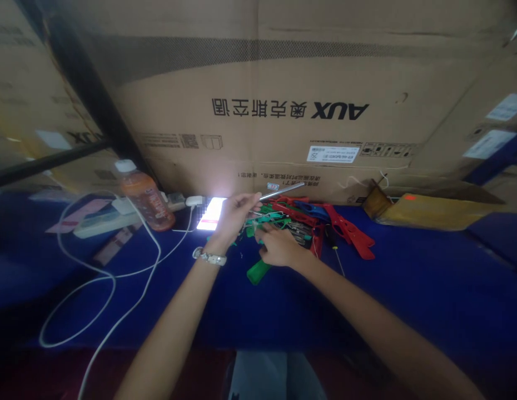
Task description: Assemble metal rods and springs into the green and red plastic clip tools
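While at parts (305,220), hands (279,245) (inside table edge (208,345))

The scene is dim. A lit screen (213,213) glares white — mostly washed out. Edges stretch (and blur).

Your left hand (237,215) hides part of the lit phone (210,214); blur obscures the grip of your right hand (280,245); the bottom edge cuts off your forearms (175,322).
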Motion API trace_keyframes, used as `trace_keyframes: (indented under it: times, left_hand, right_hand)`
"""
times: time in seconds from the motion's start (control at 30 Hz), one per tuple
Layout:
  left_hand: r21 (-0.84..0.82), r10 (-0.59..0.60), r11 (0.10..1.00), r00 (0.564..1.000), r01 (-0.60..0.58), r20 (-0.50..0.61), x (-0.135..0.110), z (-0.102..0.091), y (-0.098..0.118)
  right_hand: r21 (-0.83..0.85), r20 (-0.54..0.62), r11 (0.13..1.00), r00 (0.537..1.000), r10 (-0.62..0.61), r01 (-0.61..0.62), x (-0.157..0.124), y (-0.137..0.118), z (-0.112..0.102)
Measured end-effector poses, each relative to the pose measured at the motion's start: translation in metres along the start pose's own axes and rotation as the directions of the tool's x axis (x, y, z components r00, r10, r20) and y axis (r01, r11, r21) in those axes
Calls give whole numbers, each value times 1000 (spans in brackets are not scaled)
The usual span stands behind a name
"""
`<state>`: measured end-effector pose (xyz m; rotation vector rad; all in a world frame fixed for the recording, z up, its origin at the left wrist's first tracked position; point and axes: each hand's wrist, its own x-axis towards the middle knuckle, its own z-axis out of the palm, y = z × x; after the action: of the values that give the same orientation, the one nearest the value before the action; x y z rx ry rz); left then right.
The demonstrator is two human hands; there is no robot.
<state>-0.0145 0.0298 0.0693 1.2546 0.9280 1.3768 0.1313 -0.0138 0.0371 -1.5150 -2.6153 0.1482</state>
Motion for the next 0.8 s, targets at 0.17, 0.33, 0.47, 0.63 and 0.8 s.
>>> trace_keyframes:
  times: [0.17,0.33,0.47,0.63,0.8]
  left_hand:
    - [-390,-242,889,969,240,45,-7,15,-4]
    - [-541,-305,789,950,292,68,-11,31,7]
    - [-583,-249,761,958,285,142,-14,33,16]
    - [-421,-178,866,953,270,246,-17,17,16]
    - [-68,-137,985,955,160,262,-25,7,4]
  right_hand:
    - [271,-215,955,960,180,-119,-2,7,-8]
    - [797,-243,581,968,55,167,-2,12,-3]
    - [953,-193,251,978,80,168,-6,13,-1]
    - [978,-95,203,968,231,47,-22,24,-9]
    - [636,-49,726,925,376,-261,-39,19,-9]
